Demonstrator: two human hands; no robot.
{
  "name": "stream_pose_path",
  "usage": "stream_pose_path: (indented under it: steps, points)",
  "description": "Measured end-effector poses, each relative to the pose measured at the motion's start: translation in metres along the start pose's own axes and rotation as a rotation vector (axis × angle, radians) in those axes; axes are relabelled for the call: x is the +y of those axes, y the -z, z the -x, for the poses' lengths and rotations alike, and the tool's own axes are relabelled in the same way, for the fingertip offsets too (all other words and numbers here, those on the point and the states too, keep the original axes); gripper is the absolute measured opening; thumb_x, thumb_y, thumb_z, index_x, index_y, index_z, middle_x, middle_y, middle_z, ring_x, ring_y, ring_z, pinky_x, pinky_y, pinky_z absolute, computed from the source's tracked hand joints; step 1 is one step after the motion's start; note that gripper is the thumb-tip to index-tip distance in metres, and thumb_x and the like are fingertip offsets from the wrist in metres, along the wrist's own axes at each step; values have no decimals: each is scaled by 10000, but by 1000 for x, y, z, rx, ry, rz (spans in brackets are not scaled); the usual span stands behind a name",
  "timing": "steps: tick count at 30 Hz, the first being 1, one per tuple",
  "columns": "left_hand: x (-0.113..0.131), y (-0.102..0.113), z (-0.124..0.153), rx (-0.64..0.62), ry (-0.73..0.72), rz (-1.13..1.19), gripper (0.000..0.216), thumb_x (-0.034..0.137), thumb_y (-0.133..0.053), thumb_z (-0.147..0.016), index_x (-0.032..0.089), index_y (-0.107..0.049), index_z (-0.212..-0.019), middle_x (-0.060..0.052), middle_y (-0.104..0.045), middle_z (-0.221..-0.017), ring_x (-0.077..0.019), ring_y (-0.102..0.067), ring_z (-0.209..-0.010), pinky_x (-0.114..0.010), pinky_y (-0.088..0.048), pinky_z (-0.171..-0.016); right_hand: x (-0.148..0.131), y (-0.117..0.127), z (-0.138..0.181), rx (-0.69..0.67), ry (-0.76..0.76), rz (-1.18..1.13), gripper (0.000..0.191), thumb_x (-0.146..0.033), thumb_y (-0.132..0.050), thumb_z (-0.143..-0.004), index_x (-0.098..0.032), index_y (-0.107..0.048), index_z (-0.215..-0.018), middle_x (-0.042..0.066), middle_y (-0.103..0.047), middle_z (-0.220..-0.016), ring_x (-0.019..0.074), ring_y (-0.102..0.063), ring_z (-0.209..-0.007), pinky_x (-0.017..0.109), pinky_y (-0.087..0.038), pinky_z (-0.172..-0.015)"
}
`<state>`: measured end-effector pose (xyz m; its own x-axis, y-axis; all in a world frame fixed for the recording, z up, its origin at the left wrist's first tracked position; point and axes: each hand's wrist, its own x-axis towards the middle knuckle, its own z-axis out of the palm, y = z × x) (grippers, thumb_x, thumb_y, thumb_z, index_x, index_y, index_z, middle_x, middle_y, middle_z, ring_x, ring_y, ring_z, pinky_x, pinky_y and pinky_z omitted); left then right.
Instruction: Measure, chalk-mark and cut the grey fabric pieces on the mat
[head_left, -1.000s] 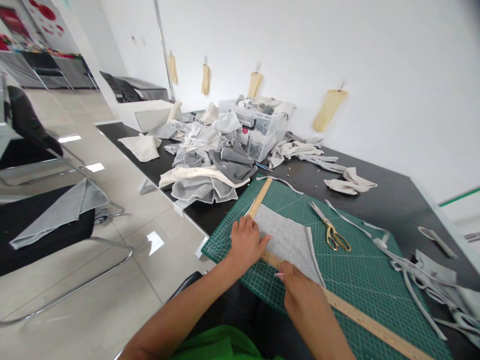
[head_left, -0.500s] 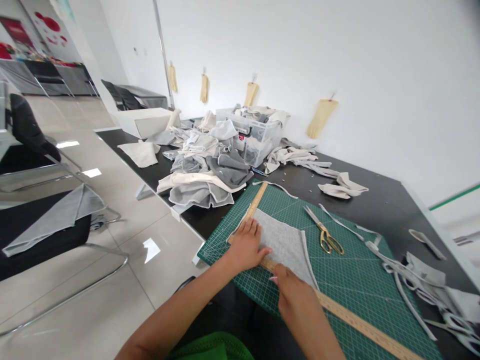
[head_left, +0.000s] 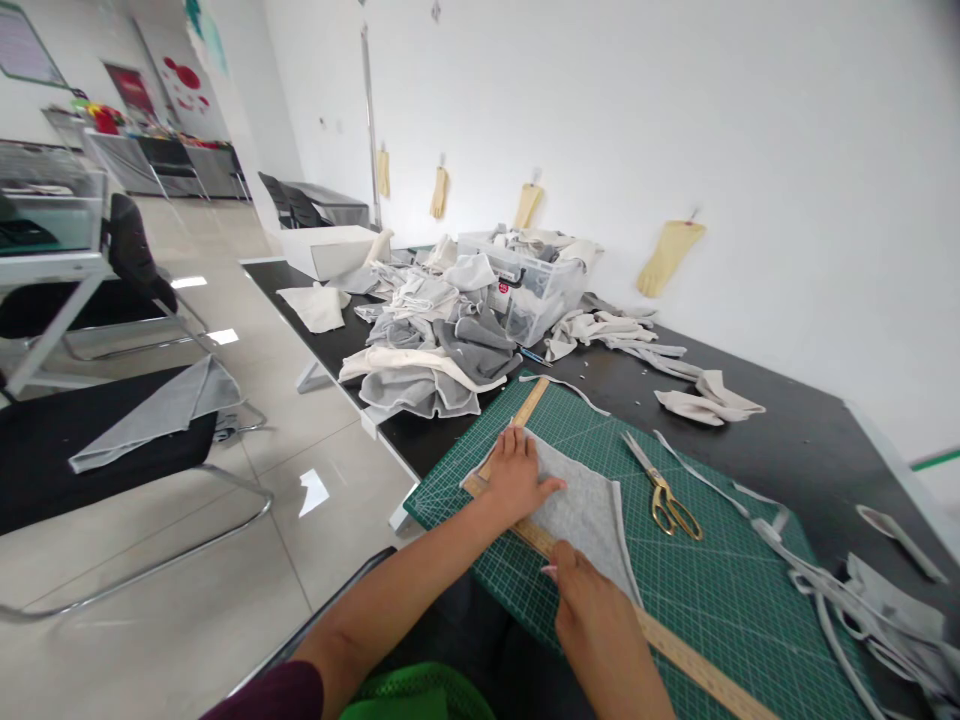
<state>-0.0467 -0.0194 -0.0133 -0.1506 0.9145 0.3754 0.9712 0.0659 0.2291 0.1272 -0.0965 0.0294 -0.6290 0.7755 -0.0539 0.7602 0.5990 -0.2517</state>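
On the green cutting mat (head_left: 720,590) lies a piece of light grey cloth (head_left: 581,490). A wooden L-shaped ruler (head_left: 679,640) rests over its left and near edges. My left hand (head_left: 517,478) presses flat on the ruler and cloth near the corner, thumb spread to the right. My right hand (head_left: 600,610) is closed beside the ruler's long arm, over the cloth's near edge. A small pinkish tip (head_left: 550,570) shows at its fingers; what it belongs to is hidden. Gold-handled scissors (head_left: 664,495) lie on the mat right of the cloth.
A heap of grey and cream cloth (head_left: 420,340) and a clear plastic box (head_left: 544,300) stand on the black table (head_left: 795,440). Cloth strips (head_left: 825,580) lie along the right. Yellow gloves (head_left: 670,257) hang on the wall. A black chair (head_left: 135,430) holds folded grey cloth.
The camera view has turned slightly, so the scene sits farther right and a little lower. Both hands stay about where they were on the ruler and cloth.
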Motion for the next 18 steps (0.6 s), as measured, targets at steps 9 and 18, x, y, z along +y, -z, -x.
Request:
stream_pose_path:
  steps: [9,18]
  points:
    - [-6,-5,2,-37,45,12,814,654,-499,-908,-24,-546,-1356,-305,-503,-1423,-403,-416,-1374,-507,-348,-1108,-1,-2,-1,-19,7,49,359,105,-386,-804,-197,-501,-961,73,-730,-938,223,-732,-885,281,-430,-679]
    - [-12,1,4,1,68,51,574,510,-524,-946,19,-648,-1216,-246,-581,-1301,-347,-482,-1256,-462,-429,-1044,-3,-1,-1,-29,7,49,344,97,-390,-816,-194,-504,-958,80,-726,-945,226,-725,-915,279,-451,-731]
